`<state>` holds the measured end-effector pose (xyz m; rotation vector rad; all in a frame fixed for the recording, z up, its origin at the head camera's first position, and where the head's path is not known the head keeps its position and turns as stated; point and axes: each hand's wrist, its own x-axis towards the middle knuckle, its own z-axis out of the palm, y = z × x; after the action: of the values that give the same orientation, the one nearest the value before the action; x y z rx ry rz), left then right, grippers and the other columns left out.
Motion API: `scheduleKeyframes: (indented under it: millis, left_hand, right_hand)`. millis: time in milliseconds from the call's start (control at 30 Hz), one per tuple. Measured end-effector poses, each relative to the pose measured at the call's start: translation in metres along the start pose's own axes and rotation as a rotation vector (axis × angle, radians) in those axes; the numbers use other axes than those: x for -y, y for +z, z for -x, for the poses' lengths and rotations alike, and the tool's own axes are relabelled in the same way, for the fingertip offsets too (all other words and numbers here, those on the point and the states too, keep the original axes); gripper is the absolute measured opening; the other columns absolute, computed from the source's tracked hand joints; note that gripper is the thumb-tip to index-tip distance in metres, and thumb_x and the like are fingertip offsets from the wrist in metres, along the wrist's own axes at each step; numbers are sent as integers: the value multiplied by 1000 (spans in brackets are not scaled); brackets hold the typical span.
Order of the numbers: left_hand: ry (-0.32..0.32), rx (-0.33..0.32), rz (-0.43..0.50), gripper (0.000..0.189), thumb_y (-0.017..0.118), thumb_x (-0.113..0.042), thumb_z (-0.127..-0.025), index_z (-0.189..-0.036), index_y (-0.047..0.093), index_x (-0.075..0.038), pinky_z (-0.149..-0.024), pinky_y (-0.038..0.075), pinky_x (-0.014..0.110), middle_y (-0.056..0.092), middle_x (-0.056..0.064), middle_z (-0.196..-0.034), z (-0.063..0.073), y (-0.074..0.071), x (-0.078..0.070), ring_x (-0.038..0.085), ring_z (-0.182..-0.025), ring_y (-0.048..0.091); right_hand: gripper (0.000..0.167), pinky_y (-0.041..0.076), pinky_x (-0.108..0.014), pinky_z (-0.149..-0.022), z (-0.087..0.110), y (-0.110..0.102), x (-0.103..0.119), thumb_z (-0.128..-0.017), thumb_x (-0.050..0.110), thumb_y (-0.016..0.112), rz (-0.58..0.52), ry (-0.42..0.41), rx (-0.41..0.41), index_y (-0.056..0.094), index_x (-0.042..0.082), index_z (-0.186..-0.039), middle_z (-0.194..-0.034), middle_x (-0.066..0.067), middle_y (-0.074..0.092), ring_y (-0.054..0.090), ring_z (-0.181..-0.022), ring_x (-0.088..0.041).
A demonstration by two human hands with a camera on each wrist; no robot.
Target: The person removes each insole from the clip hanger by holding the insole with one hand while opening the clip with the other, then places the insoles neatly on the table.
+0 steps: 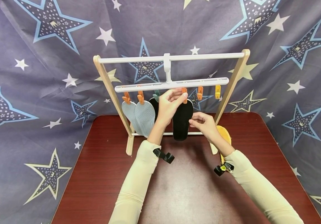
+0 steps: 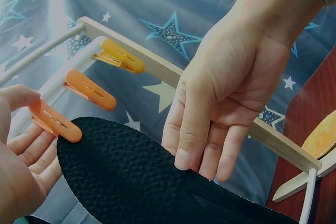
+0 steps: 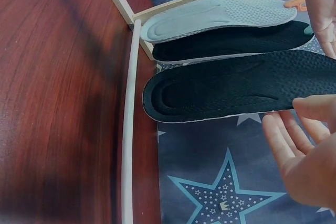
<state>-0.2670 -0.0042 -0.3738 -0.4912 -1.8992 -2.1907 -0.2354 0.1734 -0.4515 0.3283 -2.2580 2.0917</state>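
Observation:
A black insole (image 1: 182, 123) hangs toe-down under the white clip hanger (image 1: 199, 82), its top edge in an orange clip (image 2: 55, 121). With thumb and fingers my left hand (image 1: 168, 107) pinches that clip near its upper end. Lower down, the right hand (image 1: 206, 126) holds the insole's right edge, thumb in front and fingers behind. Another black insole (image 3: 231, 43) hangs to the left from a green clip (image 1: 156, 95), partly hidden by my left hand. Two light blue insoles (image 1: 144, 116) hang further left from orange clips (image 1: 140, 97).
An orange clip (image 1: 200, 93) and a yellow clip (image 1: 217, 91) hang bare on the right. The hanger hooks onto a rack with wooden legs (image 1: 237, 77) and white rails, standing on a red-brown table (image 1: 98, 174). Something yellow (image 1: 224, 133) lies behind the right forearm.

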Motion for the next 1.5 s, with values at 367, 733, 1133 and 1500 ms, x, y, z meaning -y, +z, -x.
scheduleKeyframes:
  millis: [367,733,1133,1500]
  left_hand:
    - [-2,-10,16,32,74,-7,-91,-119,67,8,-81,58,20,71,26,-115,1,2,-1,6,-90,70]
    - [-4,-21,24,32,74,-6,-91,-119,67,8,-81,58,20,71,26,-114,0,3,1,6,-89,70]
    - [-13,-33,28,33,75,-6,-91,-119,67,9,-80,58,20,71,27,-114,0,3,1,6,-88,70]
    - [-20,-35,21,34,75,-7,-91,-120,67,9,-80,59,20,71,28,-115,0,1,1,9,-89,70]
  right_hand:
    - [25,64,-36,-82,0,1,-2,-93,-6,68,-30,10,-5,63,-18,-114,-97,-9,74,72,-83,-8]
    - [23,64,-30,-79,-1,1,-2,-94,-6,66,-38,9,-7,63,-18,-114,-93,-5,73,72,-82,-9]
    - [22,63,-25,-76,-1,0,-5,-94,-5,66,-22,21,-7,63,-17,-112,-87,2,72,72,-81,-11]
    - [24,64,-30,-78,0,1,-4,-95,-4,66,-31,37,8,62,-17,-114,-86,4,72,70,-78,-6]
